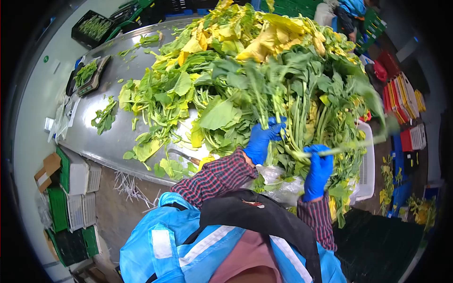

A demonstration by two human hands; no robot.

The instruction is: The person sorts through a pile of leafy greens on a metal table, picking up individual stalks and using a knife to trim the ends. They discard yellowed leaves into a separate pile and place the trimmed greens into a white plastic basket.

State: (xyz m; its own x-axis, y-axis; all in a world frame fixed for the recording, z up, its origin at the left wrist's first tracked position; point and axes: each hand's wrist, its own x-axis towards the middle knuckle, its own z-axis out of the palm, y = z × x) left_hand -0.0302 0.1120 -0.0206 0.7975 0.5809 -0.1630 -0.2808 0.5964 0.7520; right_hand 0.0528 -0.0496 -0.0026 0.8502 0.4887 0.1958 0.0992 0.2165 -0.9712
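My left hand point(262, 142), in a blue glove, is closed around upright stems of leafy greens point(259, 101) at the front of the pile. To its right, my right hand point(319, 172), also gloved in blue, grips a long pale-green leafy stem point(356, 146) that sticks out to the right and is blurred at its far end. Behind both hands rises a big heap of greens point(219, 113), with yellowed leaves point(269, 40) on top. A knife point(188, 158) with a curved blade and brown handle lies on the metal table point(87, 129), left of my left forearm.
A scale point(94, 78) carrying cut greens stands at the table's left. A white crate point(365, 165) is right of the heap, beside clear plastic point(283, 186). Stacked crates point(75, 203) line the lower left. Another person point(349, 14) is at the back right.
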